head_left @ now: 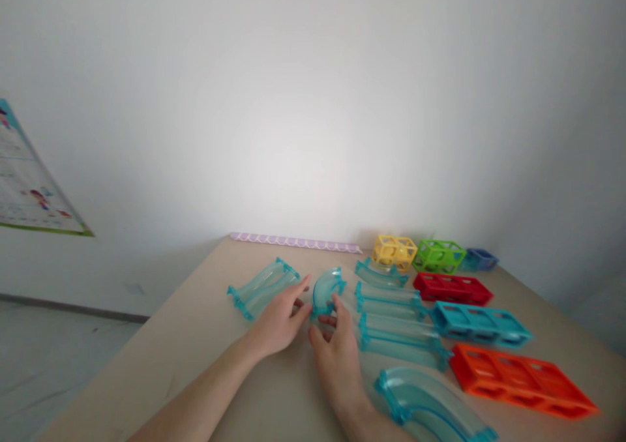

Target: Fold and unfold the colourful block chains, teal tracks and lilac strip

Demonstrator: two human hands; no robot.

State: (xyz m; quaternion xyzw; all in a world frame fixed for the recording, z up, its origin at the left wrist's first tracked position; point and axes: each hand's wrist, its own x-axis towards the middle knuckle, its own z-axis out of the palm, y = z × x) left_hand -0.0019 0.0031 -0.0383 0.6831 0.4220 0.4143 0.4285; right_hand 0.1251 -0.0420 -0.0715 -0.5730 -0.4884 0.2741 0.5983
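So the curved teal track piece [327, 290] sits on the bench [205, 338] just ahead of both hands, arcing away to the right. The left hand [278, 319] lies beside it, grip apart. The right hand [338, 351] touches its near end, and I can't tell if that grip's pinched.

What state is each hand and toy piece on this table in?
left hand: open, fingers beside the small curved track.
right hand: fingertips on the small curved track, grip unclear.
small curved track: lying on the table, between both hands.
twin straight track: lying flat, untouched.
large curved track: lying flat, untouched.
orange frame: lying flat, untouched.
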